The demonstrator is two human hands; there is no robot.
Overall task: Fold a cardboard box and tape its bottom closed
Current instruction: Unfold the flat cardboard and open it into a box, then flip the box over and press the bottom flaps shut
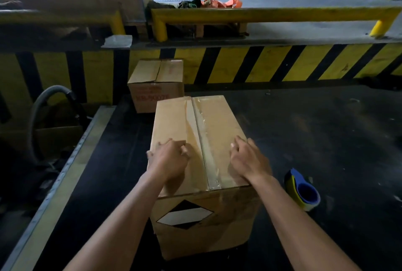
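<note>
Pressing box [219, 118] top beside taped seam [201, 131]: left hand [168, 159], right hand [250, 160]; fingers [238, 142] loosely bent, grasping nothing.

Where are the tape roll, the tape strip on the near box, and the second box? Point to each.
tape roll [307, 193]: head view, on its blue core.
tape strip [203, 138]: head view, midway along the top seam.
second box [169, 71]: head view, on its top face.

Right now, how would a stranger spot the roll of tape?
Find the black tabletop below the yellow-and-black striped wall. On it stands a tall brown cardboard box with a diamond label; just right of it lies the roll of tape. It is the only round thing there, with a blue core and a yellow rim.
</note>
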